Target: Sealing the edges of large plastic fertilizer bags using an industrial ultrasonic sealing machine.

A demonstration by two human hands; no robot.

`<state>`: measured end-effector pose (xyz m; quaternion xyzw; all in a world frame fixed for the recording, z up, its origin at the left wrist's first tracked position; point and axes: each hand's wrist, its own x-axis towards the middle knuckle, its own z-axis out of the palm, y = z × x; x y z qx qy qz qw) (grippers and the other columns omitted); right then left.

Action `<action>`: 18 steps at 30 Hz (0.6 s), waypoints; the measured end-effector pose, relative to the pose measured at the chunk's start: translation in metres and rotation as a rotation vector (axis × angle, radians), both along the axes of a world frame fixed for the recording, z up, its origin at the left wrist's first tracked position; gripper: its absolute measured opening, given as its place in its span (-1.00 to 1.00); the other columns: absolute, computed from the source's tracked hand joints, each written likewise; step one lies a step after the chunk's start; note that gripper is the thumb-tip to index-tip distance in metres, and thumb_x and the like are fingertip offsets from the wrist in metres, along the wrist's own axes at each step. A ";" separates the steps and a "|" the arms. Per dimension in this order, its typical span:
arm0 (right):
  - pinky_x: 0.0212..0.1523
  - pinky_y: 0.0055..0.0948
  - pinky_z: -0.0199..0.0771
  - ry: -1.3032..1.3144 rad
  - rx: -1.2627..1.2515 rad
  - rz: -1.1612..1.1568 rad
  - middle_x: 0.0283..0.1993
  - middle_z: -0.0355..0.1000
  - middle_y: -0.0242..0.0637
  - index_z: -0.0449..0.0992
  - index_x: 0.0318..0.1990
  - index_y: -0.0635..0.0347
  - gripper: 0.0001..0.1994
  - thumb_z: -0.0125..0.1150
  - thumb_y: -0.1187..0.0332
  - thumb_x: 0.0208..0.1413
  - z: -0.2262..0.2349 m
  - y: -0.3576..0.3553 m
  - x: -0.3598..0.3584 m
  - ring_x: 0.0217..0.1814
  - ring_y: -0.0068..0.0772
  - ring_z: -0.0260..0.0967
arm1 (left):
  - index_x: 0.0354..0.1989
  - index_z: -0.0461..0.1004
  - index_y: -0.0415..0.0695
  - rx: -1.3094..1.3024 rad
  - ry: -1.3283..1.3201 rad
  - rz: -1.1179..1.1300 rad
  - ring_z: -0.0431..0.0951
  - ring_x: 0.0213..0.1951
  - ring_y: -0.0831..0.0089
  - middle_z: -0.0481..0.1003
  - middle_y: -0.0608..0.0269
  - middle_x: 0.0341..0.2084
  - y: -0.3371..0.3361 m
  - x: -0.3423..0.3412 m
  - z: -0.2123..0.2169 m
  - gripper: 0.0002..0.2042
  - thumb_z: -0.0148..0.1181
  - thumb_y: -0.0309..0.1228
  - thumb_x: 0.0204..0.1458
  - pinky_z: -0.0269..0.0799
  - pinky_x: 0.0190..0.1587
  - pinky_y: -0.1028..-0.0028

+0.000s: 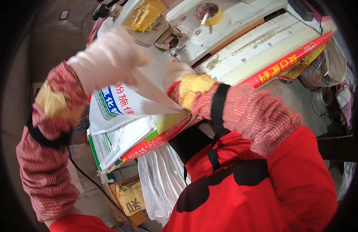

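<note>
My left hand (pixel 111 58), in a pale glove smeared by motion, is raised over a white printed sack (pixel 124 100). The sack's edge runs up to its fingers, which look closed on it. My right hand (pixel 176 73), also gloved, rests low at the far side of the sack, near the metal parts of a white sewing machine (pixel 179 17). Its fingers are mostly hidden. Between the hands the sack lifts into a slanting fold. Beneath it lie more white sacks (pixel 132 133) with green and blue print.
A yellow tape roll (pixel 214 17) sits on the machine. A red printed sheet (pixel 275 65) covers the table's near edge. White plastic sheeting (pixel 159 178) hangs below it, beside a yellow-brown sack (pixel 130 197). Clear plastic bags (pixel 328 63) stand at the right. A dark cable (pixel 90 179) runs down the left.
</note>
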<state>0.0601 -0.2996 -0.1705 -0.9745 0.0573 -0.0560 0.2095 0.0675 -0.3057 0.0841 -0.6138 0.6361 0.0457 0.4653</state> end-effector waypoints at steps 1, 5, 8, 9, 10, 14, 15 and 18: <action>-0.52 -0.05 0.37 0.041 -0.045 -0.052 -0.51 0.46 -0.18 0.56 -0.42 0.18 -0.77 0.08 0.21 0.01 0.006 0.001 -0.008 -0.47 -0.18 0.42 | -0.47 0.52 -0.07 -0.063 0.239 0.008 0.48 -0.49 0.16 0.48 0.19 -0.59 0.006 0.002 0.003 -0.82 0.29 -0.26 -0.22 0.41 -0.34 0.26; -0.58 -0.19 0.41 -0.158 -0.207 -0.168 -0.50 0.49 -0.20 0.59 -0.44 0.19 -0.89 0.14 0.41 -0.05 0.015 -0.013 -0.036 -0.45 -0.28 0.47 | -0.63 0.46 -0.01 -0.026 0.593 -0.109 0.43 -0.51 0.27 0.37 0.31 -0.66 0.047 -0.035 -0.020 -0.95 0.18 -0.36 -0.29 0.35 -0.43 0.30; -0.49 -0.22 0.49 -0.291 0.082 -0.186 -0.42 0.54 -0.09 0.60 -0.40 0.19 -0.85 0.10 0.42 -0.05 0.022 -0.027 -0.041 -0.35 -0.16 0.54 | -0.59 0.45 -0.05 -0.279 0.823 -0.122 0.45 -0.58 0.31 0.38 0.29 -0.66 0.069 -0.065 -0.059 -0.90 0.17 -0.37 -0.34 0.37 -0.54 0.32; -0.46 -0.21 0.50 -0.201 0.112 -0.146 -0.40 0.54 -0.08 0.60 -0.36 0.20 -0.84 0.08 0.43 -0.04 0.026 -0.030 -0.038 -0.33 -0.13 0.54 | -0.58 0.46 -0.05 -0.238 0.712 -0.046 0.47 -0.58 0.30 0.39 0.27 -0.66 0.070 -0.068 -0.073 -0.90 0.18 -0.36 -0.33 0.39 -0.54 0.32; -0.42 -0.19 0.51 -0.138 0.123 -0.108 -0.38 0.54 -0.06 0.60 -0.33 0.21 -0.82 0.07 0.43 -0.03 0.029 -0.033 -0.033 -0.32 -0.10 0.54 | -0.57 0.47 -0.05 -0.289 0.678 -0.062 0.48 -0.57 0.28 0.41 0.26 -0.65 0.069 -0.071 -0.085 -0.89 0.19 -0.36 -0.32 0.40 -0.54 0.32; -0.28 -0.14 0.51 0.000 0.366 -0.102 -0.30 0.53 -0.02 0.56 -0.18 0.23 -0.75 0.04 0.43 0.00 0.033 -0.049 -0.011 -0.24 0.03 0.51 | -0.55 0.51 0.00 -0.242 0.708 0.238 0.53 -0.47 0.15 0.47 0.18 -0.60 0.059 -0.025 -0.110 -0.95 0.19 -0.37 -0.25 0.45 -0.46 0.26; -0.19 -0.15 0.49 0.014 0.400 -0.014 -0.22 0.51 0.04 0.50 -0.11 0.29 -0.72 0.08 0.39 0.02 0.031 -0.056 -0.007 -0.23 0.01 0.50 | -0.54 0.51 0.00 -0.333 0.600 0.180 0.53 -0.46 0.14 0.47 0.18 -0.60 0.057 -0.013 -0.117 -0.94 0.18 -0.37 -0.24 0.45 -0.44 0.26; -0.14 -0.17 0.49 -0.051 1.235 0.046 -0.22 0.51 -0.03 0.47 -0.13 0.28 -0.73 0.11 0.33 0.06 0.022 -0.066 -0.002 -0.24 -0.08 0.49 | -0.52 0.52 -0.02 -0.425 0.387 0.220 0.54 -0.43 0.14 0.47 0.16 -0.61 0.059 0.028 -0.137 -0.92 0.19 -0.36 -0.22 0.45 -0.37 0.25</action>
